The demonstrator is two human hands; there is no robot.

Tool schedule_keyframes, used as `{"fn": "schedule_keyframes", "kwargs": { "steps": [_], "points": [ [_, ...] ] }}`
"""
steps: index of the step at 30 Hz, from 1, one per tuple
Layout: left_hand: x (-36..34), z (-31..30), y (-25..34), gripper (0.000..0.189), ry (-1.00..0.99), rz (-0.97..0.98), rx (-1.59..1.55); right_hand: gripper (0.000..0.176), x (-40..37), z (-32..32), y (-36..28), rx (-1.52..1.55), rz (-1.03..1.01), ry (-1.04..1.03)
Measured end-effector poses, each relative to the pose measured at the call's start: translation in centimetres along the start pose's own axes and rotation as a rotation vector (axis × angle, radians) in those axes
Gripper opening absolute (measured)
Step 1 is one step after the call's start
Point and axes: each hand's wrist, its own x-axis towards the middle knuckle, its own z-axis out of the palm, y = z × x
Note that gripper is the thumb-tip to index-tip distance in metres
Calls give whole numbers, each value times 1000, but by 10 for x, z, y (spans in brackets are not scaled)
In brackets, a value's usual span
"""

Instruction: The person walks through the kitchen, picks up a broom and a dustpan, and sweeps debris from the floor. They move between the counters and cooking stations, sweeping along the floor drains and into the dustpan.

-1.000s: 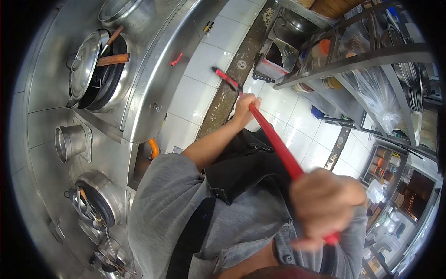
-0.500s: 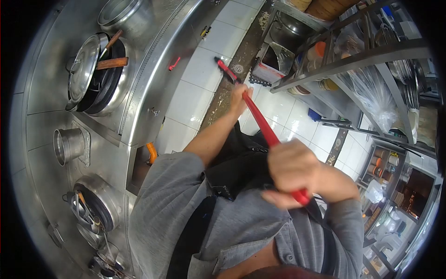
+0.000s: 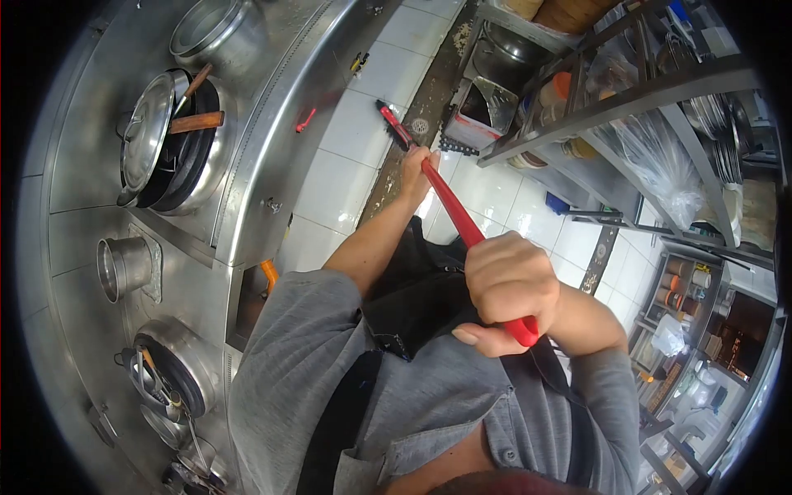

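Observation:
A long red handle (image 3: 456, 210) slants down across the view to a red and black brush head (image 3: 394, 125) on the white tiled floor beside the dark drain strip. My left hand (image 3: 417, 172) is wrapped round the lower part of the handle, just above the brush. Close to the camera, my right hand (image 3: 511, 280) grips the upper end, whose red tip shows below the fist. The bristles are partly turned away and hard to make out.
On the left, a steel cooking counter (image 3: 194, 276) holds a lidded wok (image 3: 148, 136) and pots. A steel rack (image 3: 627, 103) with dishes and plastic bags stands on the right. Near the drain strip sits a metal tin (image 3: 478, 124). An orange hose (image 3: 269, 275) hangs by the counter.
Both hands and the red handle have shifted slightly to the left. The brush head has also moved a little left over the floor. My right hand, blurred before, is now sharp.

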Motion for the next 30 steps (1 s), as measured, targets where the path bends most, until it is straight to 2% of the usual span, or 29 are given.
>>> {"fn": "schedule_keyframes", "kwargs": {
  "steps": [2, 4, 6, 7, 10, 12, 13, 15, 20, 22, 23, 24, 26, 28, 30],
  "points": [
    [9, -2, 17, 29, -1, 22, -5, 43, 14, -11, -17, -23, -16, 21],
    [-5, -7, 37, 29, -60, -5, -102, 45, 16, -27, -47, 89, -32, -7],
    [-19, -6, 51, 29, -57, 182, -4, 46, 9, -34, -72, 196, -60, -66],
    [-22, -5, 49, 29, -46, 187, -10, 46, 13, -38, -77, 226, -50, -129],
    [-23, 0, 14, 27, -64, 210, -9, 44, 2, -23, -43, 105, 29, -96],
    [-7, 1, -14, 26, -1, 39, 22, 42, -3, -6, -6, -22, 2, -125],
    [-1, -2, -12, 26, 8, 104, 10, 42, -2, -4, -8, -14, 6, -126],
    [3, -8, 12, 27, -3, 97, 19, 42, 6, -5, -17, -9, 17, -3],
    [-30, -11, 60, 26, -84, 91, -121, 50, 12, -31, -77, 204, -80, -158],
    [-33, 0, 26, 26, -78, 104, -116, 45, 11, -22, -56, 92, -87, -196],
    [-31, 10, -5, 26, -72, 3, -175, 42, 11, -16, -41, 59, -1, -302],
    [-27, 14, -23, 26, -69, -99, -235, 40, 5, -1, -20, -13, -16, -259],
    [-12, 9, -18, 27, -60, -53, -161, 40, -2, 17, 11, -49, -52, -170],
    [2, 4, -6, 29, -26, 39, -22, 41, 3, 8, 2, -69, -57, -140],
    [-5, 1, 14, 28, -58, 38, -64, 43, 5, -8, -24, -3, -59, -150]
  ]
}}
